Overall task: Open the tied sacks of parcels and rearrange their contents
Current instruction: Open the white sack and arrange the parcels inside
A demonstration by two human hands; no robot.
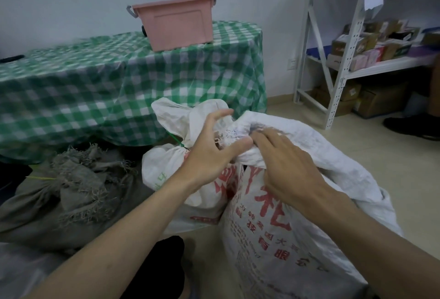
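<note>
A large white woven sack (273, 234) with red print stands in front of me, its top bunched together. My right hand (283, 168) lies on the bunched neck with fingers curled into the fabric. My left hand (212, 151) hovers at the neck's left side, fingers spread and loosely bent, thumb against the fabric. Behind it sits a second white sack (166, 170), tied shut with a green cord (177, 143). A grey frayed sack (71, 191) lies on the floor to the left.
A table under a green checked cloth (119, 89) stands behind the sacks, with a pink plastic bin (176, 22) on it. White metal shelving (342, 60) with boxed parcels is at the right. A person's dark shoe (412, 127) rests on the floor there.
</note>
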